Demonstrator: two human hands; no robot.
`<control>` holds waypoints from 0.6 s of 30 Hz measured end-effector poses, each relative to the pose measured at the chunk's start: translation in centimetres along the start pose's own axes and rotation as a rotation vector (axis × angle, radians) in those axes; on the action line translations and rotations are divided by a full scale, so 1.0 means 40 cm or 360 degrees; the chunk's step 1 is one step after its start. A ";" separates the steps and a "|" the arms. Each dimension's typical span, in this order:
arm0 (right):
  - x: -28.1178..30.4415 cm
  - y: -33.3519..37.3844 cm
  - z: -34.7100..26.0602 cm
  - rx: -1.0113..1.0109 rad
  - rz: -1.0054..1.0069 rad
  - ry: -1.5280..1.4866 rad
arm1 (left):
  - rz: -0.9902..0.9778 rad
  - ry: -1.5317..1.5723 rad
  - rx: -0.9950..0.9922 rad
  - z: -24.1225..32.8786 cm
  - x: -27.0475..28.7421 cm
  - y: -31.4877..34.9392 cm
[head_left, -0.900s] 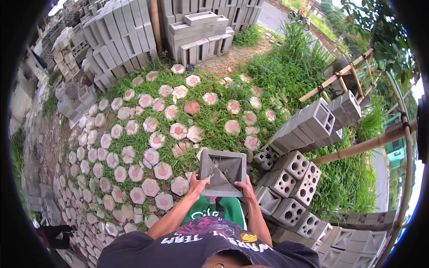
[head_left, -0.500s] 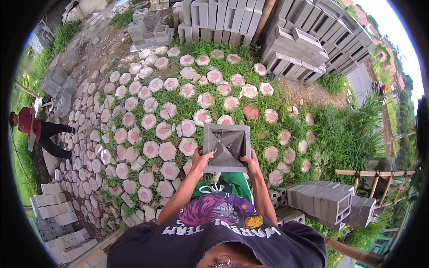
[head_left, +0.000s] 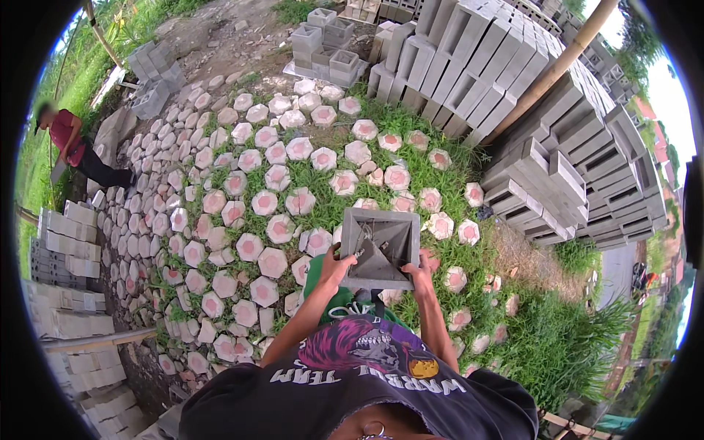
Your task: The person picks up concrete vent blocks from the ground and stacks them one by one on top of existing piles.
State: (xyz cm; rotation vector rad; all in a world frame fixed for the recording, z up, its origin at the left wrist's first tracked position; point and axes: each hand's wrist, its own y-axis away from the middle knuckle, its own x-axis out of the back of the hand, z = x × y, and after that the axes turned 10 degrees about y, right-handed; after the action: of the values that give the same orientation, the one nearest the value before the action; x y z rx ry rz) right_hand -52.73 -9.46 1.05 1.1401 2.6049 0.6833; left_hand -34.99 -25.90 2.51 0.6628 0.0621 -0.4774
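Observation:
In front of my waist I hold a square, hollow grey concrete block [head_left: 380, 249], its open face turned up. Slanting inner walls meet in a pyramid-like shape inside it. My left hand [head_left: 337, 268] grips the left side, thumb over the near rim. On the opposite side my right hand [head_left: 420, 274] is closed round the edge. Fingers under the block are hidden. Below it lie hexagonal paving stones [head_left: 273, 262] with pink centres, set among grass. What looks like a bare foot [head_left: 431, 259] shows just past my right hand.
Tall stacks of hollow concrete blocks [head_left: 469, 66] rise ahead, and more [head_left: 579, 161] stand to the right, beside a leaning bamboo pole [head_left: 554, 73]. Further blocks [head_left: 73, 235] line the left. A person in a red shirt [head_left: 66, 136] stands at far left. Tall grass [head_left: 557, 345] grows at right.
My view has turned and moved forward; the stacks ahead and at right look closer. The block stays in both hands, slightly further right in view. The person at left appears in a changed pose.

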 end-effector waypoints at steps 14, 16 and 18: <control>-0.296 -0.685 -0.283 -0.0116 -0.0252 -0.0028 | 0.0213 0.0288 -0.0089 0.369 0.033 -0.624; -0.349 -0.747 -0.335 -0.0137 -0.0303 -0.0049 | 0.0204 0.0292 -0.0034 0.469 0.032 -0.655; -0.406 -0.805 -0.393 -0.0165 -0.0274 0.0009 | 0.0276 0.0334 -0.0057 0.513 0.057 -0.716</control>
State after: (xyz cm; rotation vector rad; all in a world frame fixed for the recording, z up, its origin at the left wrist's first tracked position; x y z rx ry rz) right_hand -68.07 -45.64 -1.05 0.8731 2.5997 0.7742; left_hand -47.63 -58.84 1.74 0.6749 0.2091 -0.2382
